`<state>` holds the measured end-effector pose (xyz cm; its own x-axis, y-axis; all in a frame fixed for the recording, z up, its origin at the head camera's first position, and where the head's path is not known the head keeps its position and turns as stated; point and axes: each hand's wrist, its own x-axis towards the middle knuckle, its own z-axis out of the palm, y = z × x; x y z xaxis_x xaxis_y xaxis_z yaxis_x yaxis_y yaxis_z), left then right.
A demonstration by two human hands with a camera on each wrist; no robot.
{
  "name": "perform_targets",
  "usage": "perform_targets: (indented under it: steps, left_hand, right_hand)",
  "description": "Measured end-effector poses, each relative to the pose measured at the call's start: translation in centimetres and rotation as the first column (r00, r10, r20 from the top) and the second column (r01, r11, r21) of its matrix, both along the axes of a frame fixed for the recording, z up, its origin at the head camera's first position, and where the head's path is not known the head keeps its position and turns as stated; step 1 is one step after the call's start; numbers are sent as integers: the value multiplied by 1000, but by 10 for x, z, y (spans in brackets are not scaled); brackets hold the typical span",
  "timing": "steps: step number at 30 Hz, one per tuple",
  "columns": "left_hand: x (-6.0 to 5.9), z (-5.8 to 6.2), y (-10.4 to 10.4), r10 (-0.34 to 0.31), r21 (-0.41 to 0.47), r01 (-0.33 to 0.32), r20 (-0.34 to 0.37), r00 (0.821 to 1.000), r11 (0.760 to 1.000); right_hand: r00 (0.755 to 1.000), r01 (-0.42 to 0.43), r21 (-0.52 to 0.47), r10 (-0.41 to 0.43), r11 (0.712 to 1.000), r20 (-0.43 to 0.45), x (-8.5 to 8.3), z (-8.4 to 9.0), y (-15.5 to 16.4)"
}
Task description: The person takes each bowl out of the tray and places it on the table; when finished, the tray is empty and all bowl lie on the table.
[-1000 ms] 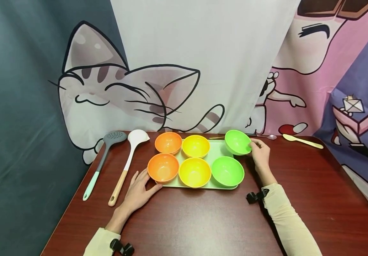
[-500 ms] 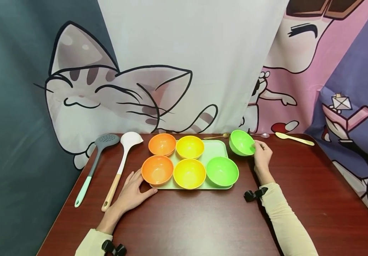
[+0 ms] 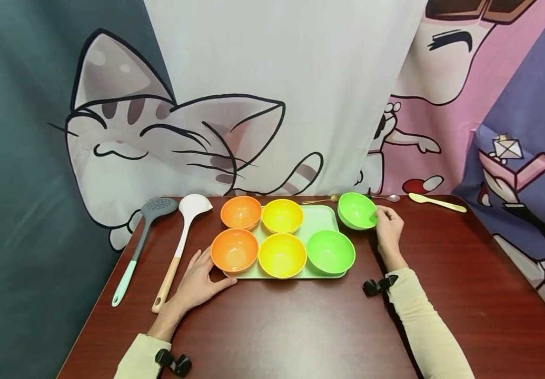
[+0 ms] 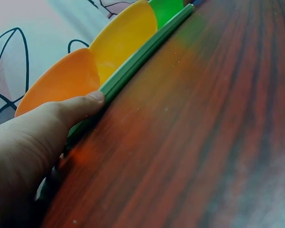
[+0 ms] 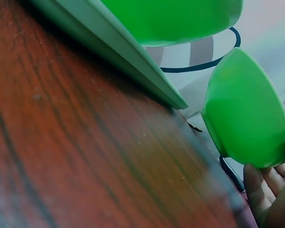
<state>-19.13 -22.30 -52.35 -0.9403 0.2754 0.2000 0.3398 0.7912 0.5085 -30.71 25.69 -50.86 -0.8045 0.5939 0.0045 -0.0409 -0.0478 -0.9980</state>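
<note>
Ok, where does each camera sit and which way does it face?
Head: above, looking forward and down at the table, tray, both hands and sleeves.
Left wrist: low on the table, looking along the tray's near rim; left thumb shows against it.
Right wrist: low, looking up at the tilted green bowl; fingers show.
Both wrist views share the tray's rim.

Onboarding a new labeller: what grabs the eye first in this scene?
First, the pale green tray mid-table with five bright bowls in colour pairs. Then the sixth, a green bowl, tilted off the tray's far right corner in the grip of the right hand. The left hand rests at the tray's near left corner, beside a grey slotted spoon and a white ladle.
</note>
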Motion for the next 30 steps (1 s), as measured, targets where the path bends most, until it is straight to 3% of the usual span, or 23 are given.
perform_targets:
  steps: [11,30]
  left_hand:
    - [-2,-1,-1,-16,-7,16,-20,1000,1000]
    - [0,-2,-2,-11,9,11,-5,1000,1000]
  right_hand:
    - [998,0,44,-3,999,57,6,2,6]
    - [997,78,-150,-77,986,14,25,3,65]
